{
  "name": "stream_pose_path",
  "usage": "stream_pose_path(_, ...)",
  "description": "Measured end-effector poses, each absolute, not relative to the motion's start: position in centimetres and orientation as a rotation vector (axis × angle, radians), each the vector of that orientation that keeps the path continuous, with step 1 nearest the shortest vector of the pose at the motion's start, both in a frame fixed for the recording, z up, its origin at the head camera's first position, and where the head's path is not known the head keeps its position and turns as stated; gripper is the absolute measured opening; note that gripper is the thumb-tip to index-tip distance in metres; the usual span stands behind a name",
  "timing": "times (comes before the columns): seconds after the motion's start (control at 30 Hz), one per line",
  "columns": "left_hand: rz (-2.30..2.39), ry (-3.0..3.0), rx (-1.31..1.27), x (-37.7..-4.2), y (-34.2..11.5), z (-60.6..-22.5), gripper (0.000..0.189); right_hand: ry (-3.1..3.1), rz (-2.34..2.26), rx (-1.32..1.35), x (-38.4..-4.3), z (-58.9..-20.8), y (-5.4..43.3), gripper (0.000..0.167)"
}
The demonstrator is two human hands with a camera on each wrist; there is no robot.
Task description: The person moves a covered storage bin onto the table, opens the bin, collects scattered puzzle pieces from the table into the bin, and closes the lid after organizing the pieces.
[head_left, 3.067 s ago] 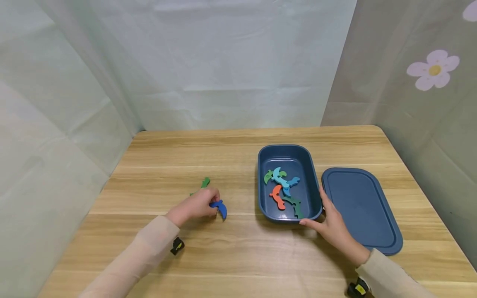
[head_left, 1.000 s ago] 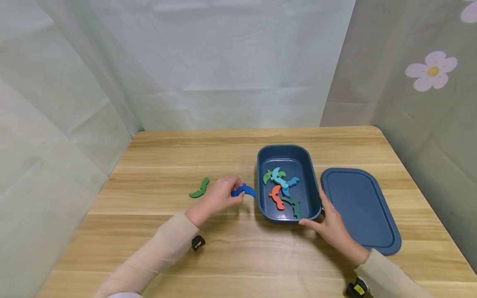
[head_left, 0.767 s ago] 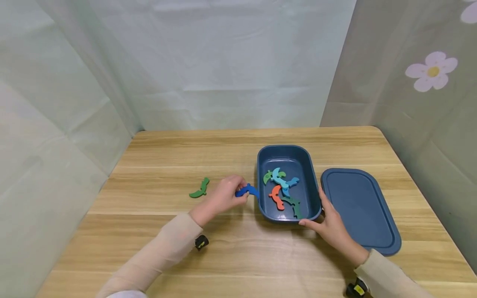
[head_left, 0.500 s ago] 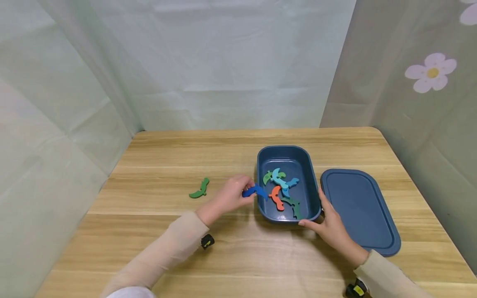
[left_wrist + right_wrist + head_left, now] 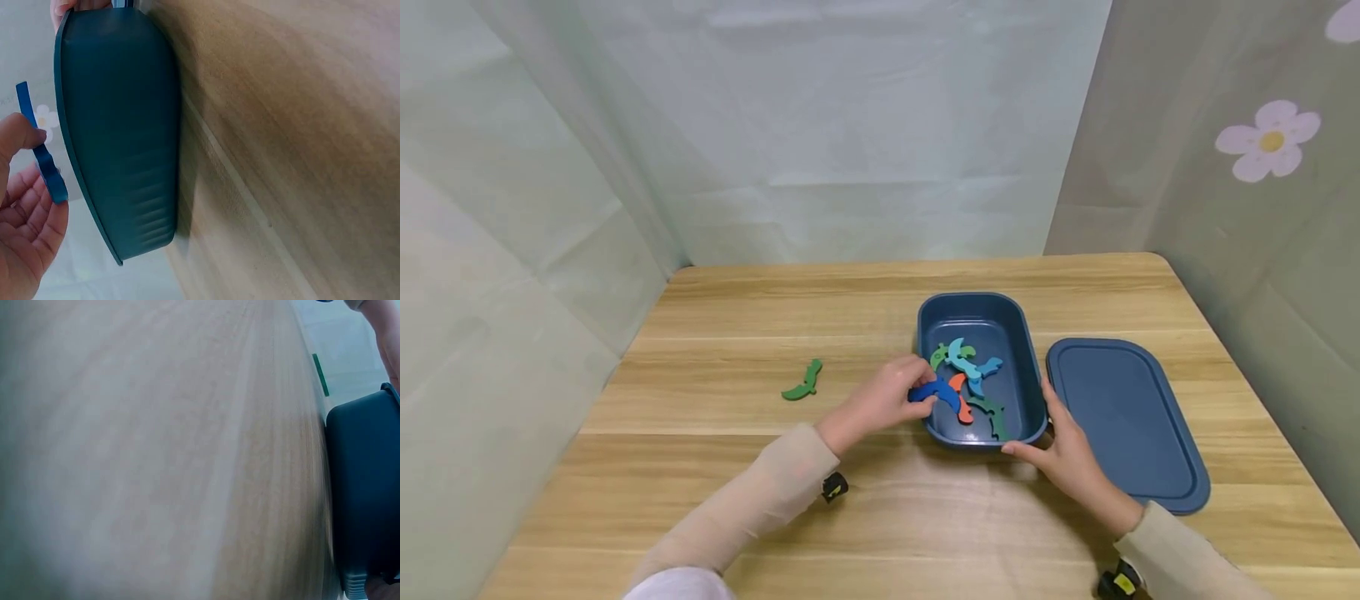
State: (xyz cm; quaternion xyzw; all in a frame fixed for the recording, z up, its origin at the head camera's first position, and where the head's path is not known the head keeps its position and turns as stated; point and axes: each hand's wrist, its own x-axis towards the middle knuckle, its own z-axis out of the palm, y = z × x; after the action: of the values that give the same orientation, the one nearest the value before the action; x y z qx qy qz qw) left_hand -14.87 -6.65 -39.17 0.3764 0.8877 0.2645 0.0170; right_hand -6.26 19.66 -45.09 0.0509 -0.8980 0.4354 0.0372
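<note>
My left hand (image 5: 891,396) pinches a flat blue crescent-shaped toy piece (image 5: 938,392) between thumb and fingers. In the left wrist view, the blue piece (image 5: 44,147) is above the rim of the dark blue box (image 5: 119,137). My right hand (image 5: 1071,454) holds the near right corner of this box (image 5: 973,304), thumb at the front and fingers along the side. Inside lie several similar pieces: an orange one (image 5: 966,412), a light blue one (image 5: 957,354), a dark green one (image 5: 996,417), a light green one and a mid-blue one, partly overlapping.
A green piece (image 5: 805,383) lies on the wooden table (image 5: 737,300), left of the box. The box's flat blue lid (image 5: 1127,417) lies at its right, partly beneath my right forearm. Pale curtains stand behind and beside the table.
My left hand has lifted the blue piece from beside the green one and carried it right, over the box's left rim. My right hand has stayed at the box corner.
</note>
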Motion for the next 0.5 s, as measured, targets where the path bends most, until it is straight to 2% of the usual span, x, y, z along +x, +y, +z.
stream_pose_path(0.5,0.662,2.728,1.255,-15.4,-5.1,-39.0,0.026,-2.764,1.366,0.141,-6.4,-44.9,19.6,0.110)
